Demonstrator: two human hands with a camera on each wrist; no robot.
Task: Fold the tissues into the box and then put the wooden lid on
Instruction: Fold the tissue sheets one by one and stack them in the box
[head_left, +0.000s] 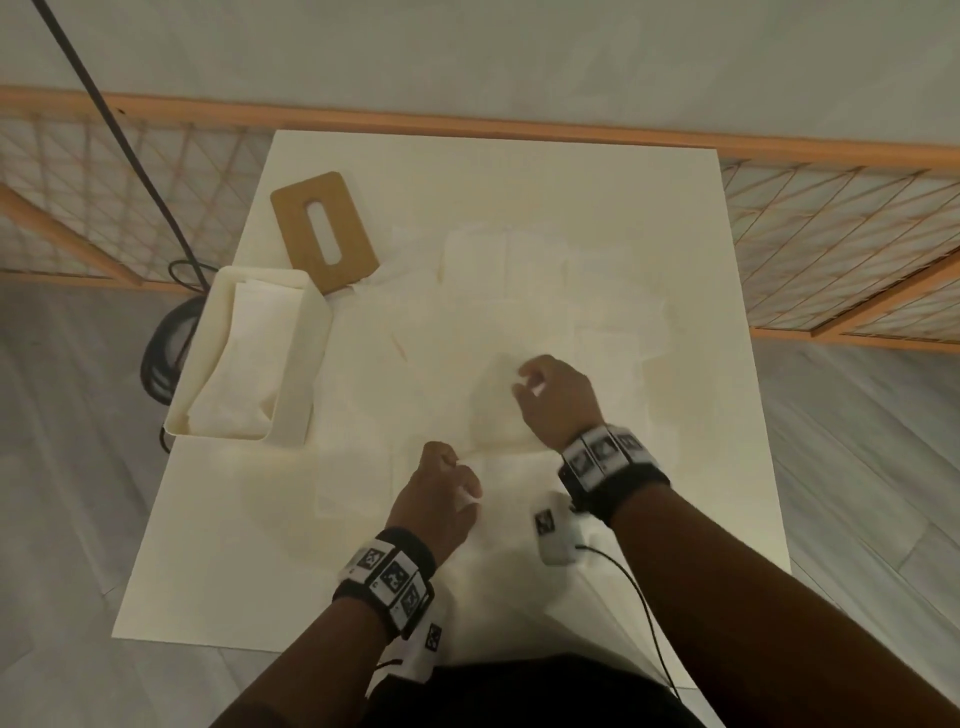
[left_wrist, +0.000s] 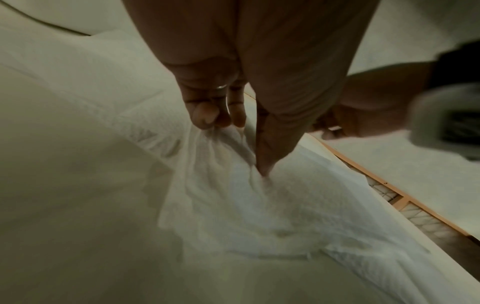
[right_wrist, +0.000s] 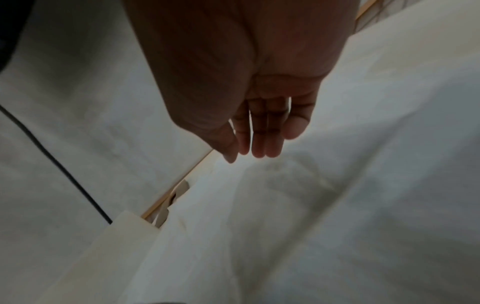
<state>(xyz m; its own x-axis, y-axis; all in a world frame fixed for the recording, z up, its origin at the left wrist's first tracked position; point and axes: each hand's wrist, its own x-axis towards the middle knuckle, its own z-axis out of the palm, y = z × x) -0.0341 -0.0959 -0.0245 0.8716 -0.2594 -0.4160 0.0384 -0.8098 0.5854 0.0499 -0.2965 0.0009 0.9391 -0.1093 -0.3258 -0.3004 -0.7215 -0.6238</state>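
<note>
I look down on the white table (head_left: 208, 545) from the head camera. My left hand (head_left: 441, 499) is near the front edge, and its fingers (left_wrist: 205, 111) are curled. In the left wrist view I see the thumb and the fingers pinching a bunched part of a tissue (left_wrist: 233, 205), so the thin paper makes many wrinkles under them. My right hand (head_left: 558, 397) is a little farther from me and to the right. In the right wrist view its fingers (right_wrist: 259, 135) are almost straight and close together, with nothing held between them; they hang just over another tissue (right_wrist: 298, 185). In the head view the fingertips look a bit bent, and I cannot tell if they touch the paper.

Several tissues (head_left: 545, 280) lie spread flat on the middle and far part of the table, partly one over another. Their edges are hard to see against the white surface.

The box (head_left: 291, 395) stands at the left edge of the table, open on top, and some folded tissues (head_left: 244, 364) are already inside it. The wooden lid (head_left: 324, 231) lies flat on the table just behind the box, with its long slot upward. It is not on the box.

A black cable (head_left: 130, 135) goes down at the left beside the table.
</note>
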